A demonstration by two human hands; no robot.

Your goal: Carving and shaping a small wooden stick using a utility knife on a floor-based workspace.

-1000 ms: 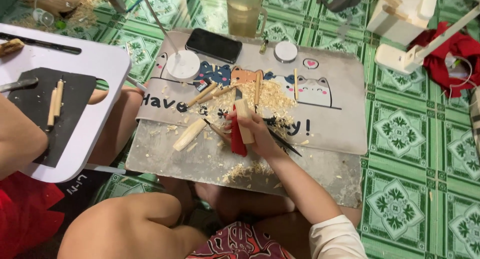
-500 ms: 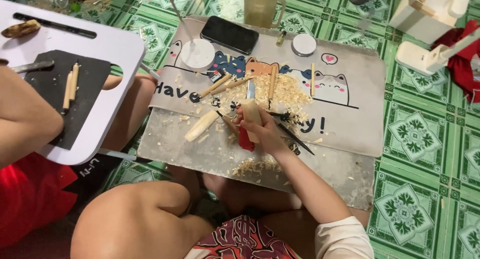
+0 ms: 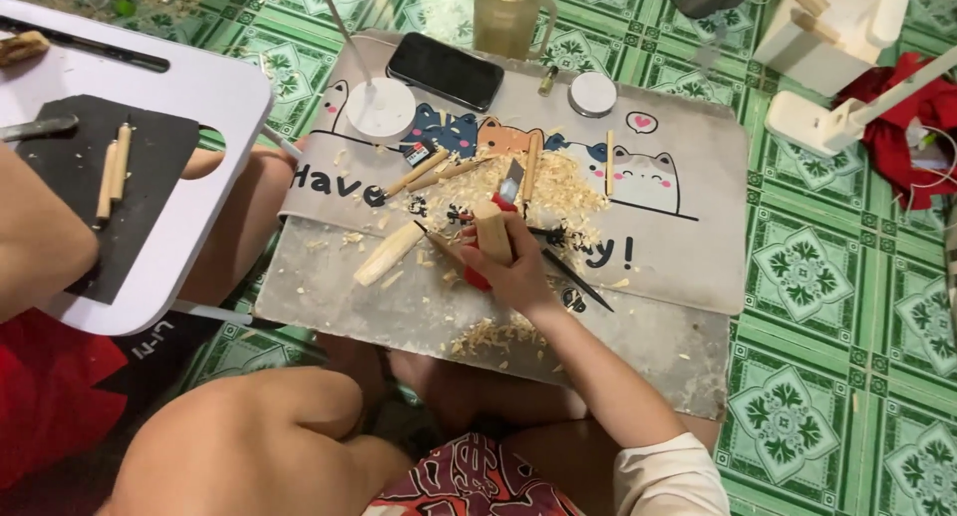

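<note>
A green patterned tile floor [image 3: 797, 277] carries a grey cartoon-cat mat [image 3: 688, 247], strewn with pale wood shavings [image 3: 558, 192]. Near its middle the right hand [image 3: 508, 267] has its fingers [image 3: 477, 249] curled tight round a short wooden block [image 3: 491, 229] and a red-handled utility knife [image 3: 510, 189], blade up beside the block — the left hand is out of sight. A whittled stick [image 3: 391, 253] lies just left, thin sticks [image 3: 439, 172] beyond. The mat's right half is mostly bare — a phone [image 3: 445, 70], lamp base [image 3: 380, 106] and round lid [image 3: 592, 93] sit along the far edge.
</note>
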